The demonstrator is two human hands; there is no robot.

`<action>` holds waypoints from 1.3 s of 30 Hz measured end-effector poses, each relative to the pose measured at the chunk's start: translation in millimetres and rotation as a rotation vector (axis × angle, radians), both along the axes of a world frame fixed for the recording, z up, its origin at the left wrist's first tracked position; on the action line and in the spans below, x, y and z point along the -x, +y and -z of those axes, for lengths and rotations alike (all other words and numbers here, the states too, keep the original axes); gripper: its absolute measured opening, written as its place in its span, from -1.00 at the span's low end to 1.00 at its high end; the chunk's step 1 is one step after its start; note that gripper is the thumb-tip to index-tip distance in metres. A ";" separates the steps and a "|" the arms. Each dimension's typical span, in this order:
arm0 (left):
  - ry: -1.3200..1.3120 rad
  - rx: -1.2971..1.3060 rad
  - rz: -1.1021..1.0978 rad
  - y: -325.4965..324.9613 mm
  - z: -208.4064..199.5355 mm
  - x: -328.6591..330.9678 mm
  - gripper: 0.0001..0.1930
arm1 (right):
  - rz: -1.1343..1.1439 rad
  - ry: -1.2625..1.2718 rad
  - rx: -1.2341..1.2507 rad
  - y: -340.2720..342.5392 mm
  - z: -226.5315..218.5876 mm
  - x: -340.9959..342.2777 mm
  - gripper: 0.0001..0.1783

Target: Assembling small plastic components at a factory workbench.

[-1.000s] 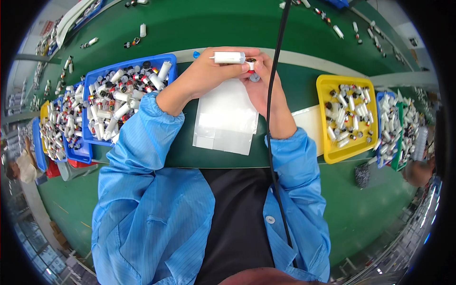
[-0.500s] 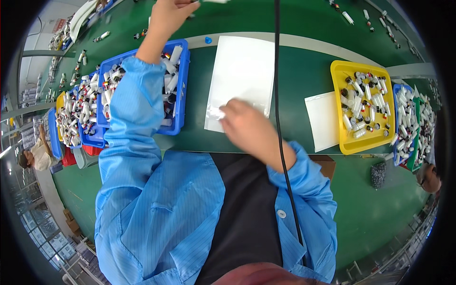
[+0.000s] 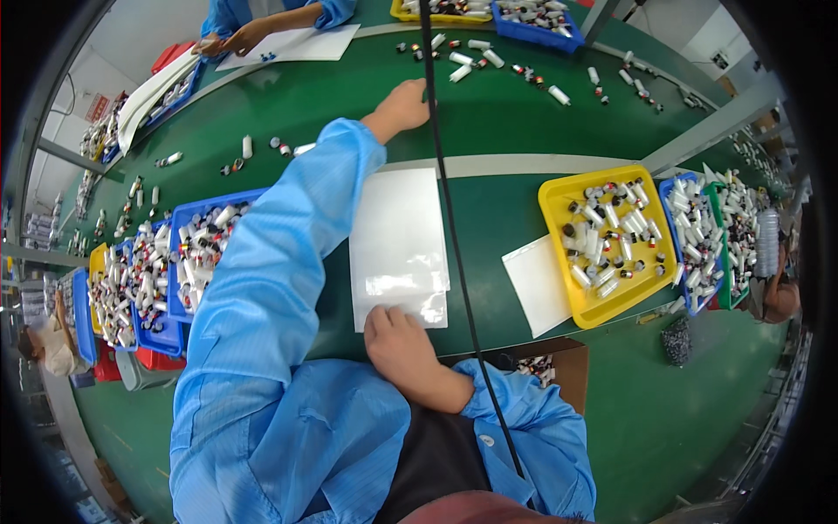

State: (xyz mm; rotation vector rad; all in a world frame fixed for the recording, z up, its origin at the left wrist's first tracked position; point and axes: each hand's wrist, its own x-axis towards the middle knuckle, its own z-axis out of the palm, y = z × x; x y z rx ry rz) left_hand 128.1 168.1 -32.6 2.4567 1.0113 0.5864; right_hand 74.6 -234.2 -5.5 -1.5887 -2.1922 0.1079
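Observation:
My left hand (image 3: 403, 109) stretches far forward over the green belt, its fingers curled and partly behind a black cable. Whatever may be in them is hidden. Near the table's front edge, my right hand (image 3: 401, 349) rests with bent fingers at the near edge of a white sheet (image 3: 397, 218), which has glossy clear plastic on its near part. What those fingers hold, if anything, does not show. Small white cylinders with dark and red ends, such as this one (image 3: 460, 73), lie loose on the belt around and beyond my left hand.
A black cable (image 3: 449, 188) hangs across the view. At right is a yellow tray (image 3: 548, 205) of cylinders over another white sheet (image 3: 532, 284); at left, a blue tray (image 3: 179, 218). Across the belt, another person's hands (image 3: 240, 39) work. A cardboard box (image 3: 572, 367) stands below the table.
The view has shifted, showing more of the far side. My left arm has swung right and reaches over the belt. My right hand has drawn back to the sheet's near edge.

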 end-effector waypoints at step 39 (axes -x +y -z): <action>-0.723 1.576 -0.363 -181.6 -46.3 107.7 -0.52 | -0.375 0.385 0.253 -16.8 -26.5 -43.5 -0.86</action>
